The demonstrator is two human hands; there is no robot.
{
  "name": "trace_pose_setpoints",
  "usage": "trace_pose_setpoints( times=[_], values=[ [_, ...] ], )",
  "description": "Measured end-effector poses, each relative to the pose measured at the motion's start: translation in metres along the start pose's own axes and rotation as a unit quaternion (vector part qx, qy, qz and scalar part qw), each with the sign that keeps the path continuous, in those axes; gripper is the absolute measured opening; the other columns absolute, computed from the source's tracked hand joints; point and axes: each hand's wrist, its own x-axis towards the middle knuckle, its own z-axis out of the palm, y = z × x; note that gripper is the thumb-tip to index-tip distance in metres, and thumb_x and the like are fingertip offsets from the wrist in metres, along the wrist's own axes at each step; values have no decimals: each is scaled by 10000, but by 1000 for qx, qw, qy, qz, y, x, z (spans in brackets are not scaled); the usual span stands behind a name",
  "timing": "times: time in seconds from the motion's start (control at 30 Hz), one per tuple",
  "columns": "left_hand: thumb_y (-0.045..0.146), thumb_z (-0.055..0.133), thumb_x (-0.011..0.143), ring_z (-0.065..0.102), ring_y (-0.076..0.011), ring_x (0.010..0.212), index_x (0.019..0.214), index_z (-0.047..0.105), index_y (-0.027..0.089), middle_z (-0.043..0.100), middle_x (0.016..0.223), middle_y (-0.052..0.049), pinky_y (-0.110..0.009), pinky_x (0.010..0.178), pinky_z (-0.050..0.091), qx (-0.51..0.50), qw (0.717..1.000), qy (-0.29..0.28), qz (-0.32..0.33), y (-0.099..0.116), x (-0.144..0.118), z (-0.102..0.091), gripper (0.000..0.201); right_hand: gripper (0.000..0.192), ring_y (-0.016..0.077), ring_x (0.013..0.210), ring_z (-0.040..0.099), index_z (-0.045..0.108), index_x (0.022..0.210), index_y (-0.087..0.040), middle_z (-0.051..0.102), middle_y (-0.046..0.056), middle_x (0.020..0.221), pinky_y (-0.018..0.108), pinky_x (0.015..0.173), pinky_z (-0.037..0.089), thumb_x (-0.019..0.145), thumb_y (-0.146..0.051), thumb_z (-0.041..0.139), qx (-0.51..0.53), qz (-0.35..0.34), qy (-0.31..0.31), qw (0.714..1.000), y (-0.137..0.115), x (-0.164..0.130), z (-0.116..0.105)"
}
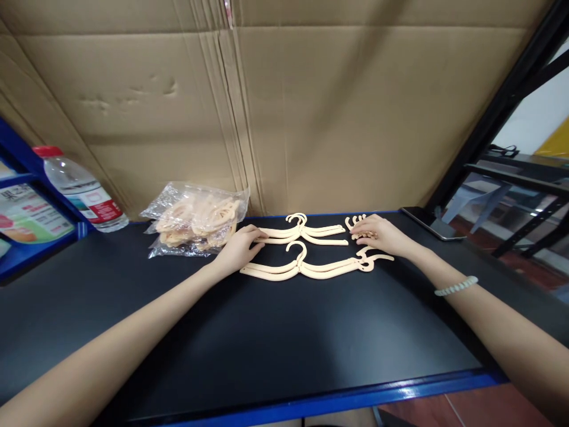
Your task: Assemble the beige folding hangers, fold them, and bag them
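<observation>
Cream plastic hangers (306, 232): light, stiff, slick; grip at arm ends. Left hand (240, 249) and right hand (381, 235) rest open on them.

Hardly any print to read here

The water bottle (82, 190) at far left wears a red, white and teal label, but its lettering is too small and blurred to make out. Beside it, the printed card (29, 213) in the blue rack shows one large dark character near its top edge, seemingly "果"; the lines beneath it blur away. Nothing else carries legible writing.
</observation>
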Motion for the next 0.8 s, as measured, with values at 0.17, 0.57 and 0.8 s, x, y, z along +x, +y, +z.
trace_pose_setpoints(
  times=[0.17, 0.57, 0.8],
  values=[
    [196, 513, 831, 623, -211, 866, 915, 654, 174, 626, 939, -72, -353, 798, 506, -11, 1000, -1, -5, 0, 0, 0, 165, 117, 248, 870, 621, 739, 823, -221, 740, 62, 904, 419, 814, 486, 819, -228, 623, -1, -21, 17, 1000, -2, 3, 3],
    [188, 557, 836, 565, -185, 712, 823, 569, 184, 626, 769, -25, -318, 669, 453, -6, 998, 41, -38, 21, -8, -10, 18, 212, 214, 716, 667, 715, 908, -211, 730, 61, 844, 368, 683, 527, 856, -370, 583, 176, 183, 294, 921, -30, -2, -10],
    [185, 601, 811, 565, -182, 717, 777, 584, 194, 620, 734, -8, -319, 689, 442, -46, 990, 118, -68, 28, -21, -5, 39, 241, 208, 807, 693, 716, 851, -186, 722, 83, 905, 372, 800, 549, 759, -409, 714, 469, 249, 302, 792, -69, -1, -9]
  ],
)
